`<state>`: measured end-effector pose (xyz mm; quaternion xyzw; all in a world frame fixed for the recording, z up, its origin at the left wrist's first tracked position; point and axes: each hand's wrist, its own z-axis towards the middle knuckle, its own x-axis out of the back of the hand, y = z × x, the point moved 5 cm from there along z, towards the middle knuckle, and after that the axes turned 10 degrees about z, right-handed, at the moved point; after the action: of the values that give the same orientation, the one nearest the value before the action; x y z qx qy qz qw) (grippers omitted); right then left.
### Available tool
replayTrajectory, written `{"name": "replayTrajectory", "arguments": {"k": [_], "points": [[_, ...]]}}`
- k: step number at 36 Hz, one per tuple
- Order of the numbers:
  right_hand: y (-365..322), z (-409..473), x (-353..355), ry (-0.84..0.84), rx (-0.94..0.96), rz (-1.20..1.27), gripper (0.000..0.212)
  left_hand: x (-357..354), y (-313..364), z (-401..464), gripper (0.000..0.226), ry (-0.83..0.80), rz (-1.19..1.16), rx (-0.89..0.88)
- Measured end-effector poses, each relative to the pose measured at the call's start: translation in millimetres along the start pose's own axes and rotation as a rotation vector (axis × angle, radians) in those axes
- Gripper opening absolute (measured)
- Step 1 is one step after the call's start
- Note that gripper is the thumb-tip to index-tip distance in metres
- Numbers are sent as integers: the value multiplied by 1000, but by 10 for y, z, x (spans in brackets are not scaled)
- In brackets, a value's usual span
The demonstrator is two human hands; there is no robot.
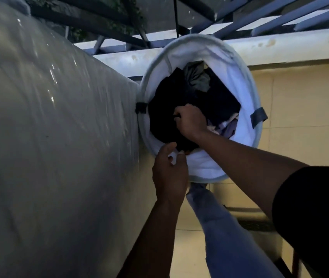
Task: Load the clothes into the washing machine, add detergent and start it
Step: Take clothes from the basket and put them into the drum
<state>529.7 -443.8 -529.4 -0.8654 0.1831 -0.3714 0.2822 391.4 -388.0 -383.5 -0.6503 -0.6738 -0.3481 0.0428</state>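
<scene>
- Right hand (189,122) is down inside the laundry basket (238,81), with its fingers curled tight around a bunch of dark clothes (165,109).
- Beside the basket, on the left, stands a big grey shape under a shiny plastic cover (55,127). It may be the washing machine, but I cannot tell for sure.
- Next in size is the round basket with soft white sides and a pale blue rim. It leans against the covered thing.
- Inside it sits the pile of clothes, mostly black and navy, with a grey piece (196,76) near the top and some light ones (226,127) on the right.
- Left hand (169,173) pinches the near edge of the basket, thumb on one side and fingers on the other, so the basket stays put.
- Clothes like these are soft and floppy. They look light, but a big bunch may sag and drop bits.
- I think the best way is to grab a thick handful from the middle of the pile, not a thin corner.
</scene>
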Motion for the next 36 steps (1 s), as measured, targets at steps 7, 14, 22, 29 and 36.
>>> {"name": "replayTrajectory", "arguments": {"k": [7,14,22,29,36], "points": [[-331,-674,522,102,105,190,25,8,129,-595,44,-53,-112,59],[-1161,-1757,1300,194,187,484,9,372,473,-982,84,-33,53,-139],[-2204,-2919,2237,44,271,828,20,1011,921,-1531,58,-27,42,-297],[-2953,-3741,3045,-21,514,1110,7,1566,1119,-1886,60,75,-24,-529],[-3520,-4386,3562,-131,606,1505,7,1877,1626,-2261,53,-36,-1,-712]]}}
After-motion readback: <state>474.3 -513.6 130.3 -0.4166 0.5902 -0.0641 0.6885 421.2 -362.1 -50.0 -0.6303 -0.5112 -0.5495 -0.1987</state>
